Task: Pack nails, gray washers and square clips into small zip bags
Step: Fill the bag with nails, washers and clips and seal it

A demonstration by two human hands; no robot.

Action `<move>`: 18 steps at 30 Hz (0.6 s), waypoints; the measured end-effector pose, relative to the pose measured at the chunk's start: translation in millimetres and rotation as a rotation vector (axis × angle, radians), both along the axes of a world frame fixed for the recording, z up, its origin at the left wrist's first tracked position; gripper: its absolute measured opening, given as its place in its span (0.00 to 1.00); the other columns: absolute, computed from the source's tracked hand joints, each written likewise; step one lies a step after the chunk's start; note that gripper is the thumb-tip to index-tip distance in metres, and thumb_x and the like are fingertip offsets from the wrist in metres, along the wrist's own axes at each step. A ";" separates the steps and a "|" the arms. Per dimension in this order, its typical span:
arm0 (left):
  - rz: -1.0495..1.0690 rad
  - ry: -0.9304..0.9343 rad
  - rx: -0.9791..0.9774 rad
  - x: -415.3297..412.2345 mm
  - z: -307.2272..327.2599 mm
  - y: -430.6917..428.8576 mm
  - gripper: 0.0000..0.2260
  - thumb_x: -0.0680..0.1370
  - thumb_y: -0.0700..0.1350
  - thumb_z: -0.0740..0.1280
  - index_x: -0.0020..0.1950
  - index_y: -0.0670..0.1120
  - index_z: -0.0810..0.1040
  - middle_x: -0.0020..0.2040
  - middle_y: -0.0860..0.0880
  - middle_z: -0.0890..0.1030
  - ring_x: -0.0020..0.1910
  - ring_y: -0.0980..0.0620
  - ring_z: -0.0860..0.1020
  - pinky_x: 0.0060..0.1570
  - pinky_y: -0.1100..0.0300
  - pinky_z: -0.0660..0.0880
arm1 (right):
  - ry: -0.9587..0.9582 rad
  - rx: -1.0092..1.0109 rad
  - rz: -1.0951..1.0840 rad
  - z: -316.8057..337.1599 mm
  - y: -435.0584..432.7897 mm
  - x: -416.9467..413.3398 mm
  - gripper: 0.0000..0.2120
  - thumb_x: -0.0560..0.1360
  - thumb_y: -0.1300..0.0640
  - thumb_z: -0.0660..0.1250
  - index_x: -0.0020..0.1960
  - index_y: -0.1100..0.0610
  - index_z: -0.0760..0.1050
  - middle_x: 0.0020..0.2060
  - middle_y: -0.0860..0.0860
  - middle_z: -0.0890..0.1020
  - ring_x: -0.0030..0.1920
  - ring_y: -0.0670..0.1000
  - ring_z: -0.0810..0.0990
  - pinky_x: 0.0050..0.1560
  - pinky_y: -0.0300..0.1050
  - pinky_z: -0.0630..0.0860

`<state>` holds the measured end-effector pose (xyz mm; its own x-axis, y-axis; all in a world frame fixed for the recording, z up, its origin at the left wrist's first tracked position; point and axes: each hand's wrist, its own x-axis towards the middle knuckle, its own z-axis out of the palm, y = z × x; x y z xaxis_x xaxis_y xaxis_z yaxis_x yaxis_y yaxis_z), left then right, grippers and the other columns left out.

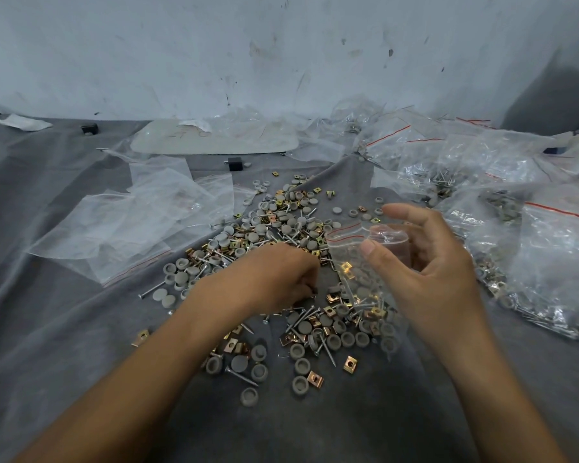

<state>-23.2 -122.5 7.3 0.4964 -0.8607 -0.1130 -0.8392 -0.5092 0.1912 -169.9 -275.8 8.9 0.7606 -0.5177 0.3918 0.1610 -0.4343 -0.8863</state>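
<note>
My right fingers (402, 211) pinched the zip bag (355, 265) open; my left fingers (306, 277) curled into the pile (281, 225), catch unseen. Keeping it wide mattered.

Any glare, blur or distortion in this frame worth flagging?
Head view: soft even light, faint shadows; glare on the filled bags at right; right hand slightly blurred at its raised fingertip; wide-angle bowing toward the edges; pile is sharp.

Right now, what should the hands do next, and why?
Probably the left hand should lift to the bag and drop in whatever it has picked. Its fingers are curled down in the pile, though what they hold is hidden. The right hand holds the bag with its mouth open, a few parts already inside.
</note>
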 end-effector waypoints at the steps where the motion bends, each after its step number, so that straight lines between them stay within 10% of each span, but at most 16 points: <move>1: 0.009 0.020 -0.026 0.7 1.1 0.6 0.03 0.80 0.49 0.67 0.53 0.53 0.76 0.48 0.55 0.77 0.49 0.53 0.75 0.50 0.55 0.75 | 0.001 -0.002 -0.001 0.2 -0.1 0.1 0.18 0.73 0.46 0.76 0.60 0.36 0.76 0.48 0.47 0.83 0.45 0.44 0.82 0.37 0.35 0.77; 18: 0.173 0.522 -1.013 -5.1 36.1 3.5 0.03 0.79 0.40 0.71 0.49 0.47 0.79 0.38 0.47 0.83 0.35 0.52 0.81 0.39 0.54 0.81 | 0.039 -0.028 0.055 3.3 9.7 -1.7 0.17 0.72 0.48 0.76 0.58 0.37 0.76 0.49 0.40 0.84 0.47 0.46 0.84 0.44 0.41 0.79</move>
